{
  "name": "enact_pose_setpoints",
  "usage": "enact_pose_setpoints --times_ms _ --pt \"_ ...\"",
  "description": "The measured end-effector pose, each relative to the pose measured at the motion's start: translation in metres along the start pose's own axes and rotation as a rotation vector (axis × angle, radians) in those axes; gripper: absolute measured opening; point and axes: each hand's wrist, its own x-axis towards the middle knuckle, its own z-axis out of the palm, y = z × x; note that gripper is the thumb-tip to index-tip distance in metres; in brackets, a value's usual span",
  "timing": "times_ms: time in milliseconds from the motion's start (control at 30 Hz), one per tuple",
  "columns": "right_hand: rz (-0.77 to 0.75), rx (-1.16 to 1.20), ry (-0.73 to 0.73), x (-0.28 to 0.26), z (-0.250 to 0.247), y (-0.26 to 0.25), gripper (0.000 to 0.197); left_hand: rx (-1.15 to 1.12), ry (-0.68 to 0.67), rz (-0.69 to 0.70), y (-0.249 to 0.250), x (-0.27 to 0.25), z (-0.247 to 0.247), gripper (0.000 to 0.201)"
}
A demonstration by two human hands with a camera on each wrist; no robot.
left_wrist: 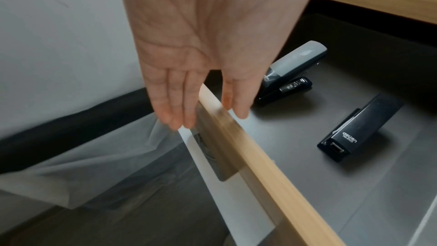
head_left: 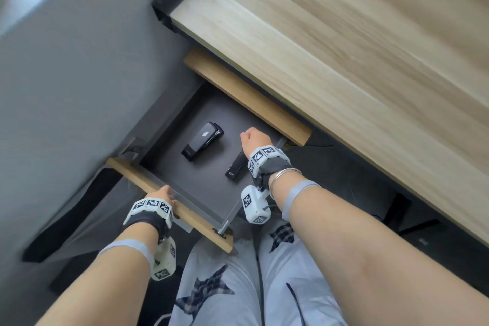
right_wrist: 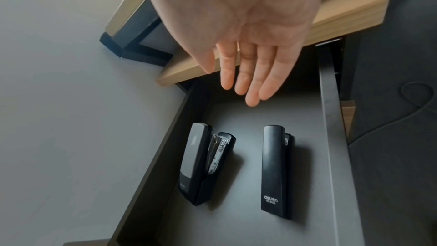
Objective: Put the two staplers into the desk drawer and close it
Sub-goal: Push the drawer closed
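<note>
Both staplers already lie flat on the dark grey floor of the open pull-out desk drawer [head_left: 169,124], so what is left to handle is the drawer itself. The broader black stapler with a grey top [head_left: 202,140] lies to the left and farther in; the slim all-black stapler with white lettering [head_left: 235,165] lies to its right, a little nearer, the two apart and roughly parallel. Neither is touched.

The left hand [head_left: 161,195] sits on the light wooden front panel of the drawer [head_left: 148,181] at its near edge. In the left wrist view its fingers [left_wrist: 175,98] hang straight down the outer face and the thumb [left_wrist: 236,96] drops on the inner side, straddling the top edge loosely rather than clamping it. The right hand [head_left: 253,139] hovers above the drawer's far right part, under the pale wood tabletop [head_left: 344,47], fingers relaxed and slightly spread, holding nothing.

The drawer is probably stiff and light, running on side rails, so it should slide with a flat, even push on the front panel. Pushing near the panel's middle seems safer than at one end, which could skew it on the rails. The staplers look dense and hard; on the smooth drawer floor they may slide if the drawer shuts sharply. The right hand must clear the opening first.
</note>
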Motion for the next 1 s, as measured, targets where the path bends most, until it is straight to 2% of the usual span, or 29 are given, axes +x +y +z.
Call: enact_pose_setpoints --times_ms 167,267,333,433,633,800,1000 --pt "-0.094 -0.004 0.021 -0.005 -0.004 0.000 0.034 -0.043 0.094 -0.018 0.003 -0.002 0.003 0.042" --pt "-0.160 0.046 0.049 -0.008 -0.015 -0.004 0.033 -0.139 0.094 -0.017 0.007 -0.004 -0.001 0.026" --pt "-0.217 0.061 0.072 -0.011 -0.028 -0.010 0.032 -0.177 0.094 -0.017 0.014 -0.005 -0.006 0.023" --pt "-0.294 0.071 0.125 -0.014 -0.048 -0.020 0.030 -0.118 0.071 0.031 0.028 -0.007 -0.016 0.018" --pt "-0.376 0.066 0.245 -0.017 -0.086 -0.027 0.029 0.015 0.077 0.077 0.063 -0.009 -0.037 0.033" --pt "-0.328 0.083 0.358 -0.010 -0.121 -0.016 0.029 -0.014 0.111 0.069 0.093 -0.009 -0.055 0.033" --pt "-0.182 0.073 0.421 0.005 -0.155 0.013 0.030 -0.139 0.134 0.177 0.128 -0.002 -0.070 0.037"
